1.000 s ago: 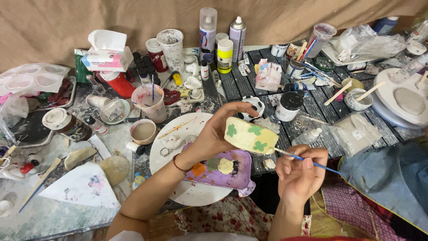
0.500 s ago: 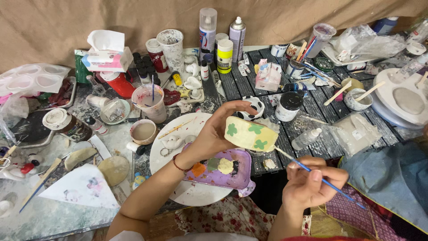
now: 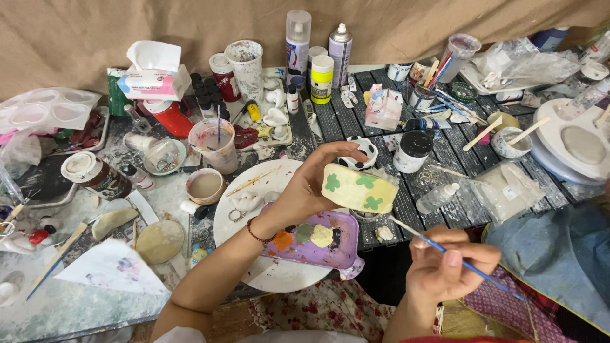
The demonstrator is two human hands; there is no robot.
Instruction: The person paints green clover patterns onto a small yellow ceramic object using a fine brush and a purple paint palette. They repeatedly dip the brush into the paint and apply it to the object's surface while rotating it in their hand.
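Note:
My left hand (image 3: 309, 184) holds up a pale yellow round piece (image 3: 358, 188) painted with green clover shapes, over the middle of the table. My right hand (image 3: 448, 267) grips a thin blue-handled paintbrush (image 3: 445, 251) low at the front right; the brush tip points up toward the yellow piece and stops just short of it. Under the left hand lies a purple palette tray (image 3: 337, 244) with orange, green and cream paint blobs, resting on a round white plate (image 3: 267, 273).
The table is crowded: a tissue box (image 3: 152, 79), spray cans (image 3: 297, 41), a cup of rinse water (image 3: 213, 145), paint jars, brushes in cups (image 3: 422, 95), a white turntable (image 3: 575, 146) at right, clay pieces and a white moulded tray (image 3: 44, 111) at left.
My right hand with the brush has dropped slightly and drawn back from the yellow piece. The left hand keeps the piece almost still.

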